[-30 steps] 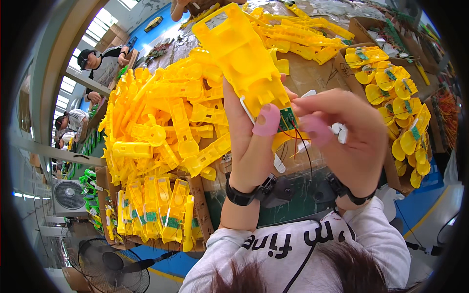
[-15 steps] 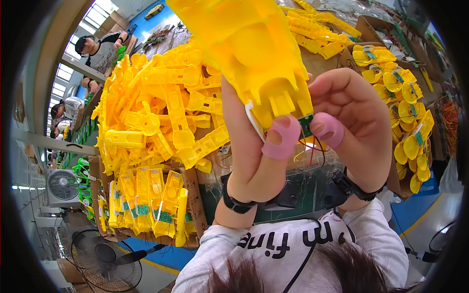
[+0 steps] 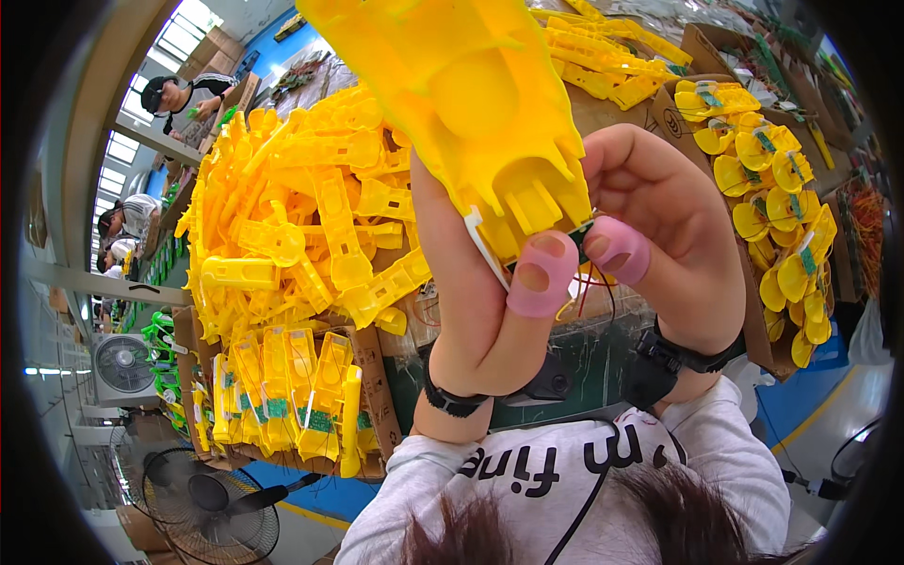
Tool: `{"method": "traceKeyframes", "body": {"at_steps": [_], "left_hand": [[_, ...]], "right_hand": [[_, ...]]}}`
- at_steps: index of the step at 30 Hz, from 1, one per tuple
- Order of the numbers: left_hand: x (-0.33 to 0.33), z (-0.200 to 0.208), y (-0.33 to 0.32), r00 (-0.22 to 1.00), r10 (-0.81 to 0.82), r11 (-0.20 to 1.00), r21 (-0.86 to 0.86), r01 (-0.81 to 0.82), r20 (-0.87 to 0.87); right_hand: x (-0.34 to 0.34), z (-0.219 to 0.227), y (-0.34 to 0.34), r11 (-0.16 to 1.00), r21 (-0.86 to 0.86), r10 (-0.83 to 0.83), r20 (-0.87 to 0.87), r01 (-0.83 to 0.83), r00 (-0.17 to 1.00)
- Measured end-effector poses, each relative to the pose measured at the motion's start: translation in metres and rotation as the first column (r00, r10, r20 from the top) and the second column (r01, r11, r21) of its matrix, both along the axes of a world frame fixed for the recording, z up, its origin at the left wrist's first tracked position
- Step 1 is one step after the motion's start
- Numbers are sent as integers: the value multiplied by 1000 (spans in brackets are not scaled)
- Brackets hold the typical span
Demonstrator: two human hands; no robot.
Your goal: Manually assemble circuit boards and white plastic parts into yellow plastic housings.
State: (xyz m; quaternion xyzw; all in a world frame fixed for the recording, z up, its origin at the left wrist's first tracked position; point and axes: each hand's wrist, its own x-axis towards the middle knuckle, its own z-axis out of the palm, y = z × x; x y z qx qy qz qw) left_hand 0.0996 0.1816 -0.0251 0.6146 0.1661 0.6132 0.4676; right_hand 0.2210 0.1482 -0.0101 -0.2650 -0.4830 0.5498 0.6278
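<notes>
My left hand (image 3: 504, 325) is closed around a large yellow plastic housing (image 3: 476, 104), gripping its lower end with a thumb in a pink finger cot. A white strip (image 3: 483, 243) runs along that end's left edge. My right hand (image 3: 683, 221), its thumb also in a pink cot, pinches a small green circuit board (image 3: 581, 229) against the housing's lower right corner. Only a narrow edge of the board shows between the thumbs. Thin red, yellow and black wires (image 3: 593, 282) hang from it. The right fingertips are partly hidden behind the housing.
A big heap of yellow housings (image 3: 320, 207) lies to the left. Below it, a cardboard box (image 3: 377, 395) holds housings with green boards. Yellow parts with round ends (image 3: 777, 212) fill another box at the right. A black fan (image 3: 207, 494) stands lower left; co-workers (image 3: 193, 99) sit beyond.
The housing and both hands have shifted slightly left. The circuit board sits closer against the housing's corner, and less of its green face shows.
</notes>
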Motion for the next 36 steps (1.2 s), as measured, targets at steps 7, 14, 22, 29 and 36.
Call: {"method": "traceKeyframes", "body": {"at_steps": [7, 14, 22, 29, 36], "left_hand": [[-1, 0, -3, 998, -52, 997, -48, 54, 41], [-4, -2, 0, 999, 5, 1000, -21, -5, 37], [-5, 4, -1, 995, -37, 996, -77, 45, 97], [-6, 1, -8, 995, -15, 997, -71, 22, 95], [-3, 5, -5, 998, 54, 998, -25, -54, -23]], "right_hand": [[3, -2, 1, 997, 20, 74, 28, -75, 997], [0, -4, 2, 994, 31, 109, -43, -108, 993], [0, 3, 0, 986, -80, 139, -52, -143, 989], [-6, -6, 3, 991, 49, 128, -30, -127, 991], [-3, -3, 5, 995, 7, 103, 17, -103, 995]]}}
